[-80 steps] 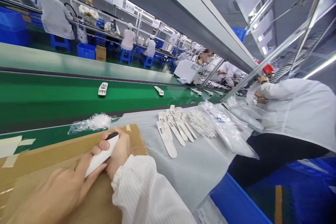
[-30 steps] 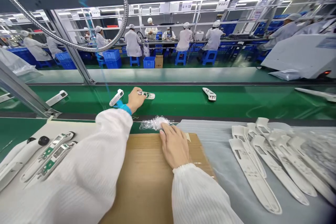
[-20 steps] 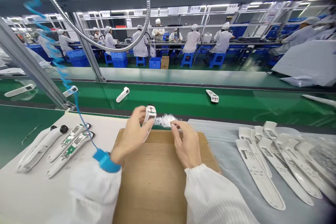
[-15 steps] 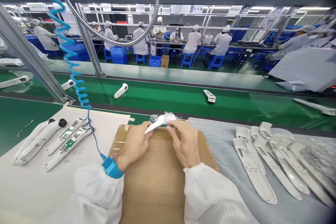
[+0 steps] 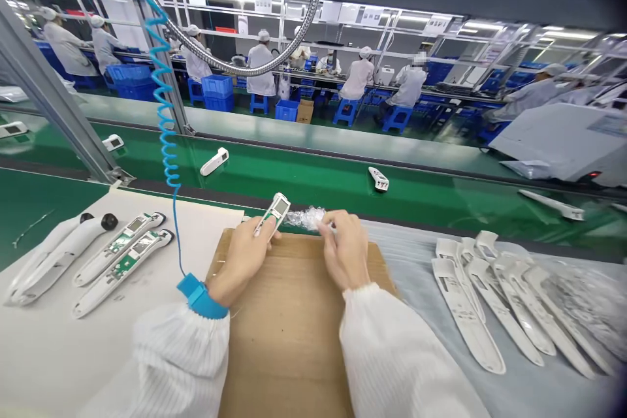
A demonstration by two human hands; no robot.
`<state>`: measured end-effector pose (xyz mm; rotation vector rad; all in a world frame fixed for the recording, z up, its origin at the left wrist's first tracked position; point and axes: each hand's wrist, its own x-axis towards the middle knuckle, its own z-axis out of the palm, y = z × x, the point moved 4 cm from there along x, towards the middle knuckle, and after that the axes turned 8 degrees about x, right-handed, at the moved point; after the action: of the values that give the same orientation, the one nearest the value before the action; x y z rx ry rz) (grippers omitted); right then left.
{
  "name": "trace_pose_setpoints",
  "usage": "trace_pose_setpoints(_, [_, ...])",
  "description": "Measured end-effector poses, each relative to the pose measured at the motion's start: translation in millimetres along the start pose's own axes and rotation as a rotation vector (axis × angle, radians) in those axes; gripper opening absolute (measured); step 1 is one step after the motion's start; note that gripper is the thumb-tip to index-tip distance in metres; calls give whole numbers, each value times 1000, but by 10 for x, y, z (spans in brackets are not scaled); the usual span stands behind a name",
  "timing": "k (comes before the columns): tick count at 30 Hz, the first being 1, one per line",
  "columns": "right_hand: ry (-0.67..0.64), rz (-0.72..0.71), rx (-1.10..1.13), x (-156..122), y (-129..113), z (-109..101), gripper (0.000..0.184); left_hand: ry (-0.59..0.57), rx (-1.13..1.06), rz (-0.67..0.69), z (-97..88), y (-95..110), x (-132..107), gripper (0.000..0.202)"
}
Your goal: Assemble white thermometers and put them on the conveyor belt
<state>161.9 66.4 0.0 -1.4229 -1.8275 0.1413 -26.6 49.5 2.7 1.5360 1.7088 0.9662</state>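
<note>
In my left hand (image 5: 243,245) is a white handheld device housing (image 5: 274,210), tilted upward, its small screen and green circuit board showing. My fingers wrap its lower end, above the far edge of the cardboard (image 5: 289,326). My right hand (image 5: 347,245) is closed in a pinch beside a crumpled heap of clear plastic film (image 5: 308,217). A small pale bit shows at its fingertips, too little to name. A blue wrist strap (image 5: 202,295) with a coiled cord circles my left wrist.
On the left, white paper carries two open housings with circuit boards (image 5: 125,264) and two closed white bodies (image 5: 63,258). Several white shell halves (image 5: 467,313) lie right. Beyond, a green conveyor (image 5: 304,176) bears spaced devices. The coiled blue cord (image 5: 164,91) hangs at left.
My left hand has turned the housing upright, bringing its screen and board into view. My right hand has drawn away from it and closed. The whole view has shifted slightly.
</note>
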Motion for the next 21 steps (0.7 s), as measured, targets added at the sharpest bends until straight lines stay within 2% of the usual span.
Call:
trace_pose_setpoints(3, [-90,164,-178,241,273,135,14,5,-31,13,-51,23,-12,45])
trace_pose_setpoints(5, [-128,168,-251,341,450,74,11,-7,-30,1,-57,21,-18,46])
trace_pose_setpoints(7, [-130,153,-290,344,641,-165,15,-29,-24,-16,-48,21,-22,46])
trace_pose_setpoints(9, [-170,167,-349,248,869,-532,22,-48,-29,-49,-38,33,-32,45])
trace_pose_setpoints(12, [-310,290,-495,1,1275,-1129,26,-80,-79,-110,-18,69,-63,43])
trace_pose_setpoints(14, [-360,361,-546,-149,1483,-1443,28,-153,-185,-144,27,95,-93,41])
trace_pose_setpoints(15, [-360,381,-548,-202,1545,-1559,22,-206,-257,-159,60,106,-111,42])
trace_pose_setpoints(18, [-303,415,-496,-260,1563,-1782,6,-351,-400,-164,160,143,-171,45])
trace_pose_setpoints(21, [-254,475,-396,-205,1403,-1888,12,-358,-339,-107,209,172,-211,48])
